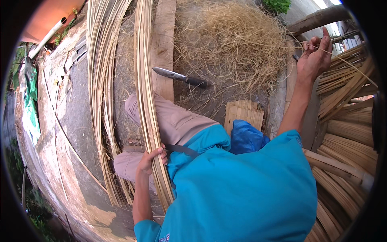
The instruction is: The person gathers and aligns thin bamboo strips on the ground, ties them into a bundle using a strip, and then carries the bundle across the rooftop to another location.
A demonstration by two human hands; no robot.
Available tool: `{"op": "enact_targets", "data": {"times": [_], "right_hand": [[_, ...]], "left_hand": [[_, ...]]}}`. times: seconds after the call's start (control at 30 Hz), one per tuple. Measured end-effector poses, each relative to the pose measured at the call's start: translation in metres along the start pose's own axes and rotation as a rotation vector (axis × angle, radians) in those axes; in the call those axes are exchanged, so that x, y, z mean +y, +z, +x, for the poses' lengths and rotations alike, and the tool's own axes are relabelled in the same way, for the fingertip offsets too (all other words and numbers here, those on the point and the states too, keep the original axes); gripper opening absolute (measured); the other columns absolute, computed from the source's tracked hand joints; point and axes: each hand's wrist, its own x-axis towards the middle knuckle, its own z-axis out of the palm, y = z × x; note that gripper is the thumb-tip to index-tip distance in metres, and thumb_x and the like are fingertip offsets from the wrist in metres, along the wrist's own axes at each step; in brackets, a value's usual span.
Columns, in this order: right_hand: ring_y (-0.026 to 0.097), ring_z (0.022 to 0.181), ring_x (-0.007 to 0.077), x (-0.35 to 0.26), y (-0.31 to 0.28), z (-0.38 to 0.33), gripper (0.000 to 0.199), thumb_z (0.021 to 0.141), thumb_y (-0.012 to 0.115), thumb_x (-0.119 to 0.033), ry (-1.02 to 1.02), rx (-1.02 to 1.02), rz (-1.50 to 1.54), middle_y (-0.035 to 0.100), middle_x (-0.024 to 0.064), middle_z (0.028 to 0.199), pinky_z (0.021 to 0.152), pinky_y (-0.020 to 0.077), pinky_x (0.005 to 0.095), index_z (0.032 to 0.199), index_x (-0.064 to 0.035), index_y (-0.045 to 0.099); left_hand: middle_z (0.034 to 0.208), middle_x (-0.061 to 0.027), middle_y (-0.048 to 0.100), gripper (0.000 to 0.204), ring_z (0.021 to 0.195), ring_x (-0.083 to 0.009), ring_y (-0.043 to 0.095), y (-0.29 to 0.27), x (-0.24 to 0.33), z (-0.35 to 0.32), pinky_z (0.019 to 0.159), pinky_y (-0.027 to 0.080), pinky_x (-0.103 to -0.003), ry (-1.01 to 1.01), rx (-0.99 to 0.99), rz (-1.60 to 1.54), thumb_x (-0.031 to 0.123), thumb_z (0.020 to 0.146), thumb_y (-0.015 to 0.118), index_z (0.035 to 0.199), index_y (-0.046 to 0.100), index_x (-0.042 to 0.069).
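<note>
A long bundle of pale bamboo strips (146, 84) slants across my lap. My left hand (152, 160) is closed round its lower part, thumb on top. Beside that hand a dark flat band (182, 150) crosses toward my waist. My right hand (315, 56) is raised out to the far right, thumb up and fingers curled, with a thin bamboo strand (350, 63) running through it. Ahead of my knees lies a knife (179, 76) with a black handle, its blade over a wooden plank (164, 48).
A heap of curly shavings (242, 40) covers the ground ahead. More long strips (100, 80) lie to the left. Stacked strips (348, 141) and a bamboo pole (334, 165) stand close on the right. A blue plastic bag (246, 136) sits by my hip, near short slats (244, 113).
</note>
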Motion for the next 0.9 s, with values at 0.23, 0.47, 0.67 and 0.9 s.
{"op": "enact_targets", "data": {"times": [0.23,0.47,0.67,0.9], "right_hand": [[0.063,0.073,0.0117,0.053,-0.012,0.021,0.037,0.104,0.052,-0.033,0.133,-0.060,-0.203,0.069,0.0070,0.085,0.070,0.0587,0.0316,0.122,-0.0019,0.064],[0.060,0.066,0.0095,0.157,-0.046,-0.036,0.033,0.104,0.051,-0.031,0.672,-0.063,-0.170,0.062,0.0009,0.080,0.062,0.0546,0.0282,0.122,-0.0057,0.063],[0.056,0.061,0.0068,0.205,-0.041,-0.102,0.029,0.104,0.051,-0.026,0.739,-0.426,-0.336,0.059,-0.0009,0.078,0.057,0.0500,0.0258,0.121,-0.0062,0.064],[0.062,0.109,0.0256,0.195,0.020,-0.209,0.030,0.097,0.059,-0.027,-0.024,-1.189,-0.823,0.061,0.0157,0.114,0.099,0.0455,0.0442,0.121,-0.0104,0.064]], "left_hand": [[0.077,-0.0078,0.058,0.028,0.065,-0.0211,0.059,0.002,0.002,-0.002,0.061,0.051,-0.036,0.014,0.004,0.021,0.014,0.092,0.068,0.114,0.055,0.003],[0.077,-0.0078,0.058,0.028,0.066,-0.0210,0.060,0.001,0.000,-0.001,0.061,0.051,-0.036,0.007,0.004,-0.008,0.015,0.092,0.069,0.113,0.055,0.003],[0.076,-0.0070,0.057,0.028,0.066,-0.0209,0.060,0.006,0.002,-0.001,0.062,0.051,-0.036,0.012,-0.006,0.013,0.016,0.092,0.069,0.112,0.055,0.003],[0.076,-0.0069,0.058,0.026,0.066,-0.0207,0.060,0.005,0.000,-0.003,0.062,0.051,-0.036,0.017,0.004,0.004,0.016,0.092,0.069,0.111,0.057,0.003]]}}
